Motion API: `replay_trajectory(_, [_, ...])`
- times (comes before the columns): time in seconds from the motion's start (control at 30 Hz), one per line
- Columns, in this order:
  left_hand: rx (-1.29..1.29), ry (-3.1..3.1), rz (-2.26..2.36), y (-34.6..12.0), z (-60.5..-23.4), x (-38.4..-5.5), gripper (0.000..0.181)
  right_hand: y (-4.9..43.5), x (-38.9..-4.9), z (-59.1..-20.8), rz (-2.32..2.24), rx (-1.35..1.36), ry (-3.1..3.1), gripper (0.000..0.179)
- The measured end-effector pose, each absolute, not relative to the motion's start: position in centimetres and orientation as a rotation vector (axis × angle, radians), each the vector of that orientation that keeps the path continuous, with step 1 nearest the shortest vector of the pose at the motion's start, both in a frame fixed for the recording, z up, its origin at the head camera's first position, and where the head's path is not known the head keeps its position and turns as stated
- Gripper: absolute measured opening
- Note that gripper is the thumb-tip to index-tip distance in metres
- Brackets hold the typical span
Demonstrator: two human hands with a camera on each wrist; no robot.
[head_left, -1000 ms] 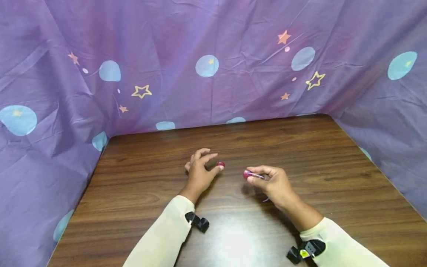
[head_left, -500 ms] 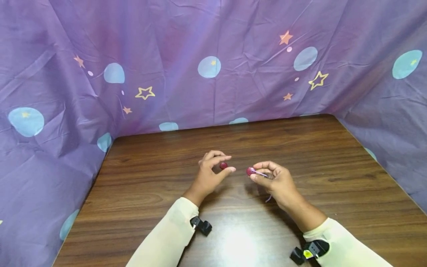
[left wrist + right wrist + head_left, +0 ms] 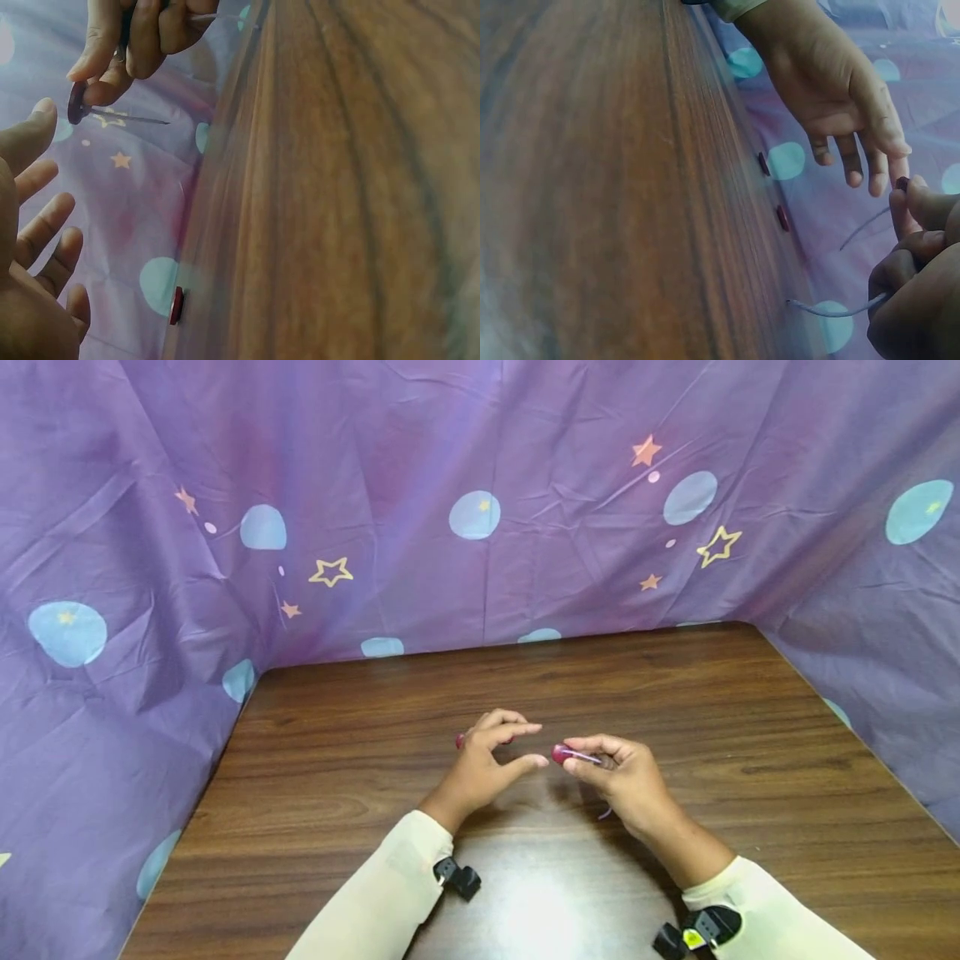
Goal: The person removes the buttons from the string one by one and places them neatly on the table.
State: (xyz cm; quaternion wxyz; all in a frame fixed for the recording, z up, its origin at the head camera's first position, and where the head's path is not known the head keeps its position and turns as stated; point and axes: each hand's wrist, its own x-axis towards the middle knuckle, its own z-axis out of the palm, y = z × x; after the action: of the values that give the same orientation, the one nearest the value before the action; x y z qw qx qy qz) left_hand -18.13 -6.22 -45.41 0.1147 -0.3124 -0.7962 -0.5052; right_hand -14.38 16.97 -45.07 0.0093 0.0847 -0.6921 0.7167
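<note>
My right hand (image 3: 630, 777) pinches a dark red, button-like disc (image 3: 559, 754) between thumb and index finger, above the table. A thin lavender cord (image 3: 585, 756) runs from the disc, and its other end (image 3: 836, 309) hangs out below the curled fingers. My left hand (image 3: 483, 768) reaches toward the disc, thumb and fingers spread with nothing between them; in the left wrist view its thumb tip stops just short of the disc. Two more red discs lie on the table: one disc (image 3: 460, 741) peeks out left of the left hand, the other disc (image 3: 783, 218) is mostly hidden behind its fingers in the head view.
A brown wood-grain table (image 3: 337, 877) spreads under both hands, with a bright glare near its front. Purple curtain (image 3: 405, 468) with stars and blue circles hangs round the back and both sides. Black wrist cameras (image 3: 459, 878) sit on the sleeves.
My left hand has moved right, toward the disc in my right hand. A table disc seen beside its thumb earlier is now behind its fingers, and another shows at its left. My right hand stays nearly still.
</note>
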Motion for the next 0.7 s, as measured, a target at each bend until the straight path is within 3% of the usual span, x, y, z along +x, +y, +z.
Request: replay_trajectory(0.7, [-0.990,-2.298,-1.499,-5.22,-45.19,-17.46,0.046,16.67,-14.01,-44.83,2.125,0.260,-2.203,0.024])
